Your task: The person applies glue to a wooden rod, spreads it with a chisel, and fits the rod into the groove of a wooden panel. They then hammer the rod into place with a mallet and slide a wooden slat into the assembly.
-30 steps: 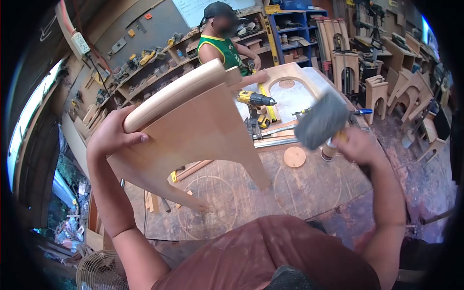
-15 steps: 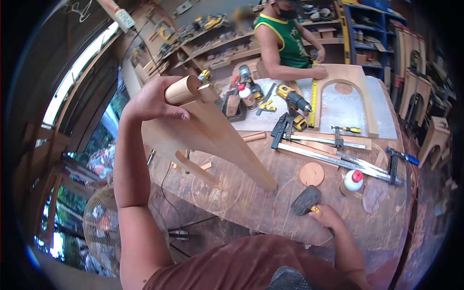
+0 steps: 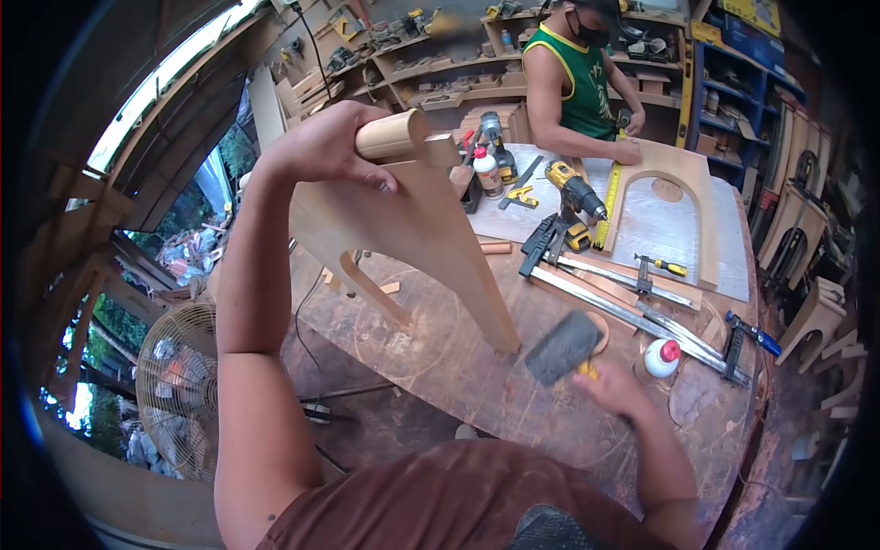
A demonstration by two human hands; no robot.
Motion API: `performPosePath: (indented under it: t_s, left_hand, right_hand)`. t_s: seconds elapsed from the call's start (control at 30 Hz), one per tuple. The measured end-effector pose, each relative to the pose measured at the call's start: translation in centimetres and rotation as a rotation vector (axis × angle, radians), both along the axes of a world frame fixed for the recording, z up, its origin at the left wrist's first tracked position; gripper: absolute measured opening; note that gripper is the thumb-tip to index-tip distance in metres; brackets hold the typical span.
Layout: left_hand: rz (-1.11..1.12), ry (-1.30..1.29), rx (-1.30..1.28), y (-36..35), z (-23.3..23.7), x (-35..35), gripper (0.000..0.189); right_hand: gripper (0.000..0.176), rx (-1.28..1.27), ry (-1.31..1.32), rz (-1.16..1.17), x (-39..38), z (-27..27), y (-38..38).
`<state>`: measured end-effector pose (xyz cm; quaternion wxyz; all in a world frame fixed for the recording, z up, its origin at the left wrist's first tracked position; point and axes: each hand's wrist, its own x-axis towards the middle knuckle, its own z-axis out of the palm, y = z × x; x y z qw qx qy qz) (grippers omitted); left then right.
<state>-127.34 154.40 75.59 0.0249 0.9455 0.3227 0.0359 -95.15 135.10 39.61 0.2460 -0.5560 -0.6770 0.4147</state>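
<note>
My left hand (image 3: 335, 151) is wrapped over the top of an upright wooden panel (image 3: 412, 225), beside a rounded wooden piece (image 3: 392, 135) at its upper edge. The panel has an arched cut-out and stands on its legs on the workbench (image 3: 431, 367). A small wooden block (image 3: 441, 150) sits at the top corner. In my right hand (image 3: 612, 387) is a black-headed rubber mallet (image 3: 564, 348) with a yellow handle, held low over the bench, to the right of the panel's foot. The mallet head partly hides a round wooden disc (image 3: 599, 332).
Behind the mallet lie bar clamps (image 3: 642, 316) and a yellow drill (image 3: 576, 191). A glue bottle (image 3: 661, 357) stands at the right. Across the bench, a co-worker (image 3: 573, 92) holds a tape measure (image 3: 607, 206) along another arched panel (image 3: 706, 215). A fan (image 3: 179, 385) stands at the left.
My right hand has lifted the mallet off the bench and moved it slightly left, turning its head. My left hand keeps its hold on the panel. The camera view has shifted.
</note>
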Motion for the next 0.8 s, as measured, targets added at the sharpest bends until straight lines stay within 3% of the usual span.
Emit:
performPosePath:
  t_s: [0.1, 0.17, 0.2, 0.23, 0.3, 0.43, 0.47, 0.5, 0.57, 0.6, 0.73, 0.77, 0.8]
  left_hand:
    - [-0.033, -0.016, -0.03, -0.2, -0.1, -0.5, 0.057]
    - [-0.031, -0.044, -0.008, -0.6, -0.3, -0.6, 0.056]
    - [0.042, 0.003, 0.029, -1.4, 0.1, -0.3, 0.055]
    - [0.018, 0.0, 0.03, -1.5, 0.0, -0.3, 0.055]
    - [0.055, -0.032, 0.02, -1.4, -0.2, -0.5, 0.053]
    - [0.041, -0.034, 0.01, -1.0, -0.3, -0.8, 0.053]
    - [0.038, -0.046, 0.018, -1.1, -0.3, -0.9, 0.054]
    - [0.035, -0.044, 0.015, -1.2, -0.4, -0.9, 0.054]
    - [-0.019, -0.073, 0.05, -1.4, -0.4, -0.9, 0.052]
    - [-0.021, -0.067, 0.049, -1.7, -0.4, -0.9, 0.052]
    - [0.019, -0.05, 0.017, -2.1, -0.3, -1.0, 0.052]
    - [0.025, -0.046, 0.009, -2.0, -0.3, -1.1, 0.053]
    - [0.027, -0.04, 0.003, -2.1, -0.3, -1.1, 0.053]
  right_hand:
    - [0.044, 0.34, -0.16, -0.044, -0.4, 13.2, 1.9]
    - [0.049, 0.647, -0.096, -0.093, -1.4, 21.5, 3.5]
    - [0.034, 1.042, -0.203, -0.058, -1.8, 25.2, 4.5]
    - [0.032, 1.221, -0.577, -0.087, -2.2, 29.6, 4.8]
    - [0.034, 1.44, -0.582, 0.014, -2.4, 36.1, 7.1]
    - [0.034, 1.011, -0.737, 0.053, -7.6, 44.1, 3.1]
    - [0.033, 0.853, -0.822, 0.075, -8.1, 44.4, 2.7]
    - [0.032, 0.927, -0.934, 0.237, -7.6, 43.3, 6.7]
    - [0.031, 0.802, -0.97, 0.251, -7.6, 42.2, 5.5]
    - [0.031, 0.723, -1.13, 0.234, -8.7, 42.7, 6.4]
    - [0.031, 0.843, -1.116, 0.187, -8.3, 44.8, 4.3]
    - [0.034, 0.93, -0.981, 0.271, -7.6, 45.2, 6.2]
    - [0.034, 0.997, -0.987, 0.171, -7.9, 45.4, 6.0]
